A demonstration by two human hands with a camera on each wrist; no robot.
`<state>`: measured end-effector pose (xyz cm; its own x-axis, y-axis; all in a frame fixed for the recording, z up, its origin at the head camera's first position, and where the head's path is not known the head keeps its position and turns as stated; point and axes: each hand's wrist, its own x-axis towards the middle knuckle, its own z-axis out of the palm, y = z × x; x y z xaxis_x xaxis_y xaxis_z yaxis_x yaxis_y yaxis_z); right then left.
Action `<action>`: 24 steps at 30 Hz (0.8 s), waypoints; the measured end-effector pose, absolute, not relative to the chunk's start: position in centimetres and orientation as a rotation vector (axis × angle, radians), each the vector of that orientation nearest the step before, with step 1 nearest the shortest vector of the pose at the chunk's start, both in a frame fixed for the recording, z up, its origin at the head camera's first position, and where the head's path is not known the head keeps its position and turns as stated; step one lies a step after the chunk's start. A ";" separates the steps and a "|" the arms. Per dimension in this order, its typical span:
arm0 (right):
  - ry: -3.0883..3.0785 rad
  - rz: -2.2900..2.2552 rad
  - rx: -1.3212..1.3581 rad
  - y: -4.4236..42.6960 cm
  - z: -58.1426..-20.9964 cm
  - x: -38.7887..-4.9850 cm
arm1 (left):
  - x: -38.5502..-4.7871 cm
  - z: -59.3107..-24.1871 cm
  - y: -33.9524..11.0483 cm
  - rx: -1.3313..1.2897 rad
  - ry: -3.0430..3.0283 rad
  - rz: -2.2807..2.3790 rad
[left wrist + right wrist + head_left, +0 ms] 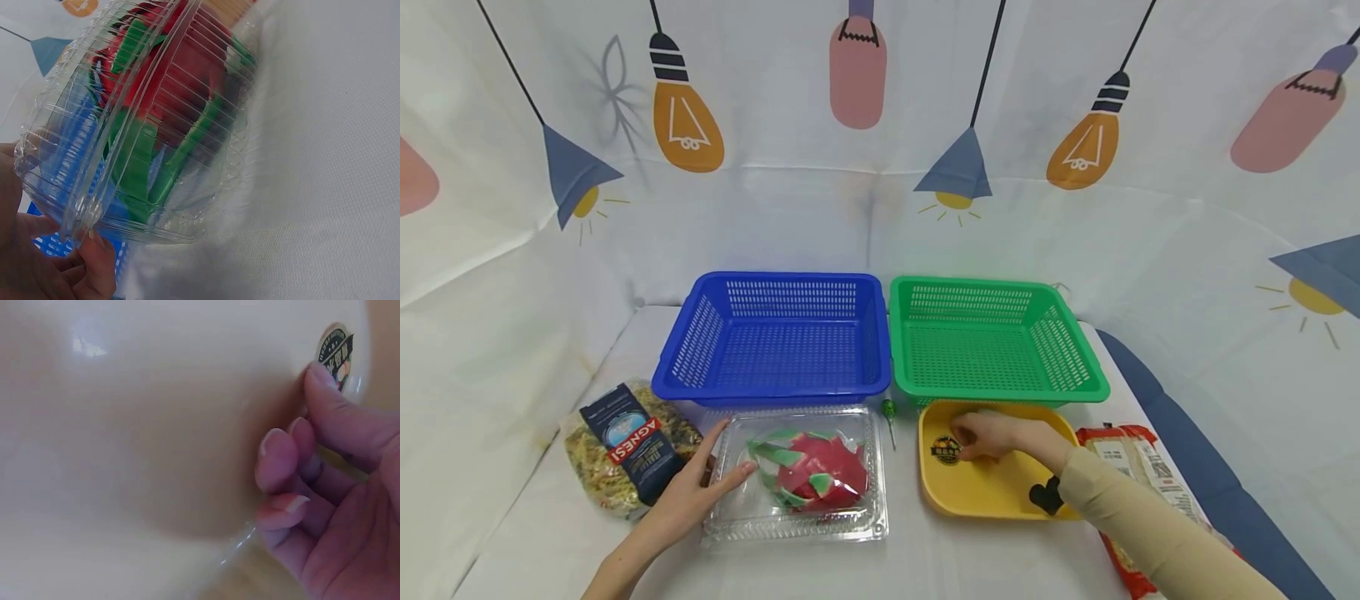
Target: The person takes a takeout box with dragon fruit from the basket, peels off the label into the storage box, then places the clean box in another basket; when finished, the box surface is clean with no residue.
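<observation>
My left hand [692,496] grips the left edge of a clear plastic clamshell container [733,517], its thumb over the lid. Inside lies a dragon fruit [827,471], pink-red with green scales. In the left wrist view, the fingers [94,265] meet the container's ridged rim [81,212]. My right hand [992,433] is inside a yellow tray [985,492]. In the right wrist view, its thumb touches the edge of a dark oval sticker [337,353] on the tray. The other fingers [278,459] are loosely curled, with no object visible between them.
A blue basket [775,387] and a green basket [1000,387] stand behind. A pasta bag [602,467] lies left, a red-and-white packet [1123,450] right. A small green-handled screwdriver [889,412] lies between container and tray. A black rounded thing [1045,496] shows beside my right wrist.
</observation>
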<state>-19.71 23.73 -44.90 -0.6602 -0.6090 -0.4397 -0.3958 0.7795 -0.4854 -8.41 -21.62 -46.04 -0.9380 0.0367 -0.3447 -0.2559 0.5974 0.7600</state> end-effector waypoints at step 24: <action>2.408 -0.990 -0.722 21.4 -39.9 -15.0 | -8.4 -45.9 -21.7 -0.167 2.491 1.274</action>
